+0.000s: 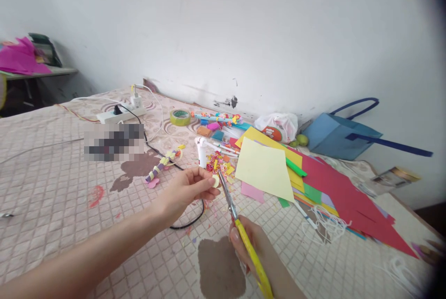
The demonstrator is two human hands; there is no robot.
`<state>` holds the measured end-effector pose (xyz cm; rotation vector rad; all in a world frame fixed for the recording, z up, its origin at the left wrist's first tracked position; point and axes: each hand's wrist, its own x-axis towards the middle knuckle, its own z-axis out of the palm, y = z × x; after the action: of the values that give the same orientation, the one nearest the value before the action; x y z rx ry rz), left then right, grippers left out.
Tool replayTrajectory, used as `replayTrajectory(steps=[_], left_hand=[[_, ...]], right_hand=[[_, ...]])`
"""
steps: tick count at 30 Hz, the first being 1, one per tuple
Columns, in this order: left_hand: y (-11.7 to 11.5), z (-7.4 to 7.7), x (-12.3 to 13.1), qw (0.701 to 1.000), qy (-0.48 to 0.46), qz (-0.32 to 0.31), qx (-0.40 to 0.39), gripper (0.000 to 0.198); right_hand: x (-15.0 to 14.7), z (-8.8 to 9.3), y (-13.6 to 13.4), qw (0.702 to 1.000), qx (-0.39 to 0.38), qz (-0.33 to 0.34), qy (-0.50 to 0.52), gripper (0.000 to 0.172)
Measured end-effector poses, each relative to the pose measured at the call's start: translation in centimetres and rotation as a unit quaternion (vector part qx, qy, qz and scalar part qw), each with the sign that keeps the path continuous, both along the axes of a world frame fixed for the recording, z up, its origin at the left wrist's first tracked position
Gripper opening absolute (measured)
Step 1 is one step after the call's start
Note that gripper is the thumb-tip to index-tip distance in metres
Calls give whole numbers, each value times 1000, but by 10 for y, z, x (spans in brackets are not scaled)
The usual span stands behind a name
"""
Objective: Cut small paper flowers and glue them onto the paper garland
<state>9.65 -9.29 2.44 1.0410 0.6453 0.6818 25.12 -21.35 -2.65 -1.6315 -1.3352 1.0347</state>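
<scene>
My left hand [186, 192] pinches a small pale yellow piece of paper [216, 181] between thumb and fingers. Just to its right, my right hand [252, 241] grips yellow-handled scissors [240, 227], their blades pointing up and away beside the paper. Behind the blades lies a heap of tiny colourful paper scraps [216, 163]. A white glue gun [202, 152] stands on the table next to the scraps. Left of my left hand rests a purple stick wrapped in pale yellow paper [160, 167], with a pink paper shape at its lower end.
Pale yellow paper [265, 166] lies over yellow and red sheets [334, 187] on the right. Behind are a tape roll [180, 117], a white plastic bag [278, 127] and a blue bag [339, 136]. A power strip [120, 114], a black cable and tangled white string [325, 222] lie around.
</scene>
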Motion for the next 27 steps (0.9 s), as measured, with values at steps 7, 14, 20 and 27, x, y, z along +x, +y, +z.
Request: replayTrajectory(steps=[7,14,20,27], left_hand=[[0,0,0,1000,11,9,18,22],[-2,1,0,1000,6,16,16,21],[-2,1,0,999,6,31,20,21],[3,-1,-2,999,14,14,47,21]], right_hand=[[1,-4,0,1000,-2,1,-6,49],[7,-17,0,1000,-7,-4,-25,48],[10,-15,0,998,-13,25,-59,41],[10,-2,0,997,-31,21,-68,30]])
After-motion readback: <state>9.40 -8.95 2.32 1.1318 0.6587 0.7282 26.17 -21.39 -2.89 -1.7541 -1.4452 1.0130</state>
